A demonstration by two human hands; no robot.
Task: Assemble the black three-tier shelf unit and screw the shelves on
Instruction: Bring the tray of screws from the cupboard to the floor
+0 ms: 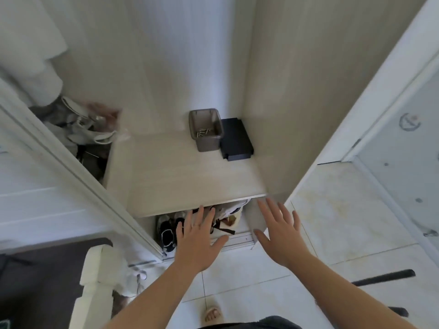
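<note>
A black shelf part (236, 140) lies flat at the back right of a pale wooden closet shelf (180, 176). Beside it on the left stands a small brown bin (206, 130) with several screws at its bottom. My left hand (199, 236) and my right hand (279, 230) are stretched out in front of the shelf's front edge, fingers spread and straight, holding nothing. Both hands hover below and short of the black part and the bin.
Shoes and bags (202, 224) fill the compartment under the shelf. A white sliding door (71, 172) stands at the left, with bags (90, 129) behind it. A closet wall (297, 96) closes the right side. Black bars (384, 277) lie on the tiled floor at right.
</note>
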